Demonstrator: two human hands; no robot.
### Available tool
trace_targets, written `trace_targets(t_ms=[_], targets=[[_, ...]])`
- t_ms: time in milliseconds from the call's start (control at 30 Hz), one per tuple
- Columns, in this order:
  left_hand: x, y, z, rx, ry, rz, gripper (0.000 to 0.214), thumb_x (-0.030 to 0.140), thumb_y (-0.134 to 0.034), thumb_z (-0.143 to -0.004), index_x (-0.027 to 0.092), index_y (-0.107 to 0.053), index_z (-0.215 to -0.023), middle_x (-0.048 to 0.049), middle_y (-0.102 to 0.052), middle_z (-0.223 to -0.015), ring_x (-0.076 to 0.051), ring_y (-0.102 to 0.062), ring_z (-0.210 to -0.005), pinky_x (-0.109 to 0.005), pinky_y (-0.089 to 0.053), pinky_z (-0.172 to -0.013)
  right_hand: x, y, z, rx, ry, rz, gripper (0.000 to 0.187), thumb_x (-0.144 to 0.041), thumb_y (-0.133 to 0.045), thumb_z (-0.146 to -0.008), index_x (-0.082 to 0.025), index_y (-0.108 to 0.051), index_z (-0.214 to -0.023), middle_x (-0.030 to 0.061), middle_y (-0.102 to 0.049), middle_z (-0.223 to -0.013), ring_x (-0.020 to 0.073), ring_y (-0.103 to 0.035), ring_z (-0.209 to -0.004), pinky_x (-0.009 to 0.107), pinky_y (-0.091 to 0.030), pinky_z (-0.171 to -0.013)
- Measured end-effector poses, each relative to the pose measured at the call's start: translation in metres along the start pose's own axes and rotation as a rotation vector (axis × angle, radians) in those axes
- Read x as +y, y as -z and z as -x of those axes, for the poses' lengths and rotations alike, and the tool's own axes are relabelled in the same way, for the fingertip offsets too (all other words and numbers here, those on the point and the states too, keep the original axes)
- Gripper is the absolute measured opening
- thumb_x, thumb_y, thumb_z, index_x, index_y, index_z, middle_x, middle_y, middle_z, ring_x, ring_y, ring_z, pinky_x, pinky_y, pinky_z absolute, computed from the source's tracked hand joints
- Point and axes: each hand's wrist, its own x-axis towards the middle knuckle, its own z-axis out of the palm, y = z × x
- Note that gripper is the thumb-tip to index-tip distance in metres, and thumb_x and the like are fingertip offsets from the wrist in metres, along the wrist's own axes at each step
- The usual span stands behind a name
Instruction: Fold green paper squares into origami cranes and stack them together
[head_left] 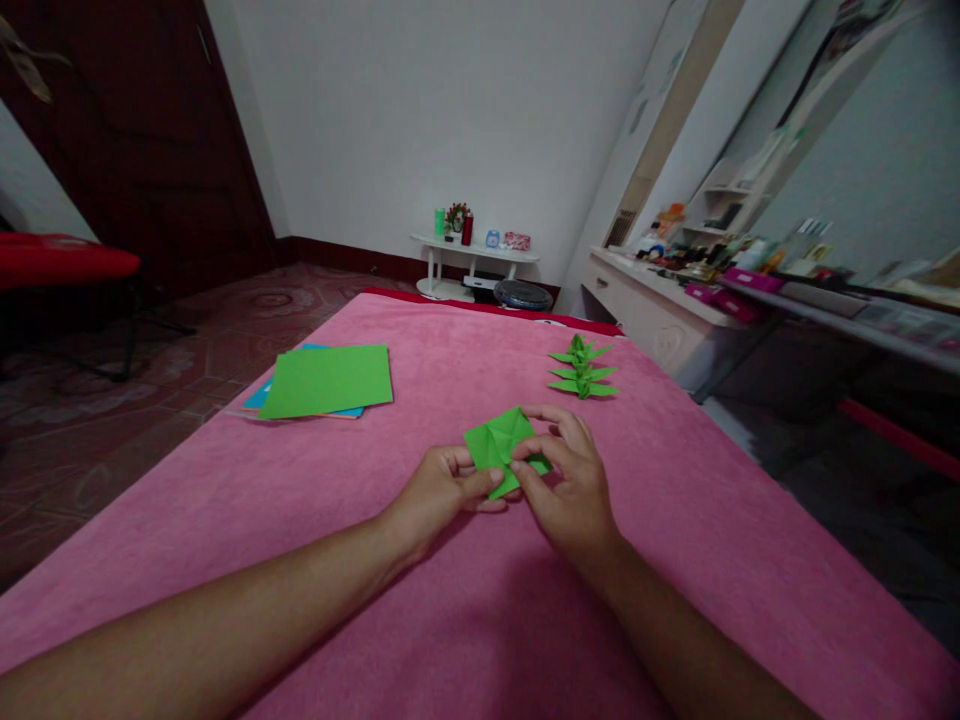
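Note:
A small square of folded green origami paper, with crease lines meeting near its middle, is held just above the pink cloth. My left hand grips its lower left side, thumb on top and fingers underneath. On the right side, my right hand pinches the paper with thumb and index finger near the centre, another finger at the upper edge. Beyond the right hand, several folded green paper pieces with pointed tips stand in a row. To the left lies a stack of coloured paper with a green sheet on top.
A dresser crowded with small items runs along the right. Against the far wall is a low white table carrying a green cup and a red bottle. A red chair and a dark door are at left.

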Motion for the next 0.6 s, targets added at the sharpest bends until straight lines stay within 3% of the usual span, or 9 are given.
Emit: trace_targets(t_ms=[267,400,600], targets=[[0.0026,-0.0010,-0.0013,0.053,0.046,-0.052,0.037,0.032,-0.074,-0.067,0.009,-0.067,-0.095,-0.0131,-0.069,-0.091,-0.020,-0.066,-0.078,-0.032,-0.052,-0.074,0.0002,0.0017,-0.0053,0.112,-0.248,-0.287,0.005,-0.015,-0.058,-0.074,-0.019,-0.061,-0.074,0.0079,-0.055,-0.108,0.0219,-0.054,-0.103,0.037,-0.046,-0.084],[0.0039,-0.0025,-0.0001,0.056,0.049,-0.052,0.039,0.032,-0.075,-0.066,0.009,-0.067,-0.097,-0.0132,-0.069,-0.092,-0.020,-0.066,-0.078,-0.032,-0.052,-0.074,0.0059,-0.0012,-0.0050,0.064,-0.343,-0.424,0.009,-0.022,-0.064,-0.071,-0.018,-0.062,-0.079,0.0088,-0.055,-0.110,0.0205,-0.058,-0.096,0.033,-0.049,-0.077],[0.0019,-0.0010,0.0001,0.019,0.011,-0.018,0.039,0.033,-0.073,-0.068,0.010,-0.067,-0.099,-0.0142,-0.069,-0.096,-0.023,-0.066,-0.084,-0.035,-0.051,-0.079,0.0051,-0.0070,-0.0024,-0.010,-0.461,-0.580,0.020,-0.028,-0.067,-0.069,-0.019,-0.061,-0.086,0.0042,-0.063,-0.086,0.0183,-0.061,-0.081,0.031,-0.052,-0.071]])
